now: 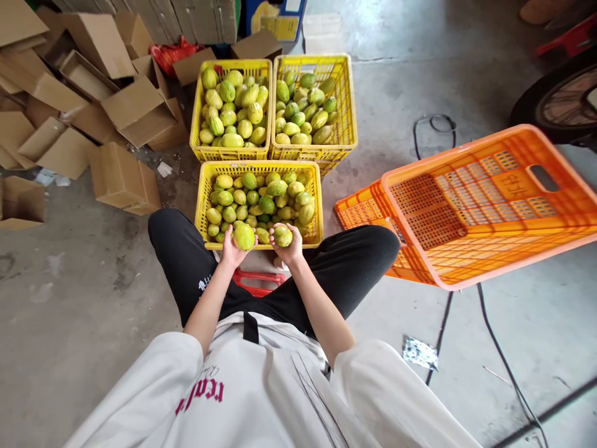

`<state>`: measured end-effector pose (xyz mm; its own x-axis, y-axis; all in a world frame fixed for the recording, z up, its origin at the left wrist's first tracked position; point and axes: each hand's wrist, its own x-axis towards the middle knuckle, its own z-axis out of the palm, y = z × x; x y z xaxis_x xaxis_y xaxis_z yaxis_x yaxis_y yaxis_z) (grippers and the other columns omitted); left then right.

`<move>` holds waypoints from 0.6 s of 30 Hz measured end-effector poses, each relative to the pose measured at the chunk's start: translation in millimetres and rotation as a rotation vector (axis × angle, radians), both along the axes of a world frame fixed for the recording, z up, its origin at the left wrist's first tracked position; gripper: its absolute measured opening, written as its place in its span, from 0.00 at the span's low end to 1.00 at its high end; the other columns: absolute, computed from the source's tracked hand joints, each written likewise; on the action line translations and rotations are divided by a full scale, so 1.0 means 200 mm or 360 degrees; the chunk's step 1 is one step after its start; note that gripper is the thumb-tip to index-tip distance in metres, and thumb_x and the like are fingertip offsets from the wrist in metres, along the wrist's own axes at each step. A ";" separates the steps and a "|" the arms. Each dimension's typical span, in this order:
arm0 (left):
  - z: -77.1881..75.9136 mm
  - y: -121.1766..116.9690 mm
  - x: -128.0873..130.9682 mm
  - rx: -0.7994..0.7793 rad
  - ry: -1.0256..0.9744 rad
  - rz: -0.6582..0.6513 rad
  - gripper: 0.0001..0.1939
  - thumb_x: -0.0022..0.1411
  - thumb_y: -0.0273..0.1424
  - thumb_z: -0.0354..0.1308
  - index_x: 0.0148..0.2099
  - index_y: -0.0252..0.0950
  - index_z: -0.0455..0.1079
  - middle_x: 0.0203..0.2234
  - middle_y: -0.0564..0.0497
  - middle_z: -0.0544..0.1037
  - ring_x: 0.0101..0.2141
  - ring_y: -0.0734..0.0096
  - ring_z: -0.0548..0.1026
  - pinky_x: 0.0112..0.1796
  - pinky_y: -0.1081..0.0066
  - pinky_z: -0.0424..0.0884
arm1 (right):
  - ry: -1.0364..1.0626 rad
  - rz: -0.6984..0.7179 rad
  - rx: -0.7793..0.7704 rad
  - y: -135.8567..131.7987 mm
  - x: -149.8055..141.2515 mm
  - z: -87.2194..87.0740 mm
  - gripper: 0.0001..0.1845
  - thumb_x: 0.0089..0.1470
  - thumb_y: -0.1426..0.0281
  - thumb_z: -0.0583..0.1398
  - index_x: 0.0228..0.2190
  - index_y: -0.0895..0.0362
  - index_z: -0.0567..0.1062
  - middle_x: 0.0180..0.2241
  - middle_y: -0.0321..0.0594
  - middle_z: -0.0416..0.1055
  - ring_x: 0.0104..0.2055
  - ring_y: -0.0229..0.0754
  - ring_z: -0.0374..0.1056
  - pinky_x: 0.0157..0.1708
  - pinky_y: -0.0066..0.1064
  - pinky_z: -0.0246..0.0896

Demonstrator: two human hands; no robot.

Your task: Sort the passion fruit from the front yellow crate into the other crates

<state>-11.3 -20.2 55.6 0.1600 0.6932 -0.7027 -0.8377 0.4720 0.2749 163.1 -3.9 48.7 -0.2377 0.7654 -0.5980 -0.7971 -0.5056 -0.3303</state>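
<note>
Fruits (pixel 244 237) | hands (pixel 231 252) half-curled, cupping one each, side by side | forearms (pixel 320 306) stretched forward

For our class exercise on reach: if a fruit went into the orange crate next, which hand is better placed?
Probably the right hand: it holds a fruit and is nearer the orange crate, on that side; the left hand would have to reach across.

Grey concrete floor (pixel 93 298), yellow crates (pixel 259 167) of fruit (pixel 249 180), orange crate (pixel 513 186), scattered cardboard boxes (pixel 124 177), dark cables (pixel 504 354), silvery packet (pixel 420 353)
</note>
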 end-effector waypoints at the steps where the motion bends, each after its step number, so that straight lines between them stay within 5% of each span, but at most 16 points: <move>1: 0.00 0.00 0.00 0.0000 -0.0042 0.0045 0.21 0.66 0.44 0.49 0.48 0.32 0.72 0.38 0.39 0.80 0.44 0.52 0.79 0.44 0.53 0.77 | 0.0033 -0.0010 0.0007 0.00 0.00 0.00 0.15 0.56 0.63 0.51 0.34 0.58 0.73 0.26 0.44 0.75 0.25 0.41 0.69 0.23 0.27 0.66; 7: -0.01 0.00 0.01 0.0015 -0.0073 0.0146 0.17 0.68 0.33 0.46 0.53 0.35 0.71 0.41 0.40 0.81 0.51 0.50 0.77 0.49 0.46 0.75 | 0.0093 -0.0054 0.0040 0.00 -0.03 0.00 0.19 0.53 0.68 0.54 0.47 0.54 0.70 0.38 0.43 0.78 0.41 0.48 0.75 0.41 0.42 0.74; 12: 0.00 0.01 0.01 -0.0062 0.0037 0.0154 0.12 0.69 0.37 0.52 0.46 0.36 0.72 0.37 0.45 0.80 0.45 0.59 0.79 0.46 0.60 0.78 | -0.0052 0.0063 -0.0106 0.02 -0.03 -0.03 0.14 0.62 0.62 0.50 0.43 0.54 0.70 0.35 0.43 0.77 0.35 0.44 0.74 0.27 0.29 0.69; 18: -0.01 0.01 -0.01 -0.0221 0.0113 0.0151 0.14 0.68 0.40 0.53 0.46 0.37 0.70 0.31 0.48 0.78 0.33 0.66 0.79 0.33 0.69 0.78 | -0.0236 0.0243 -0.0703 -0.01 0.00 -0.07 0.12 0.63 0.63 0.48 0.36 0.55 0.67 0.32 0.45 0.74 0.30 0.43 0.72 0.20 0.25 0.63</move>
<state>-12.8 -17.4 53.7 0.0451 0.5984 -0.7999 -0.8609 0.4294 0.2727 163.0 -6.2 34.9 -0.2153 0.3939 -0.8936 -0.6633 -0.7305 -0.1622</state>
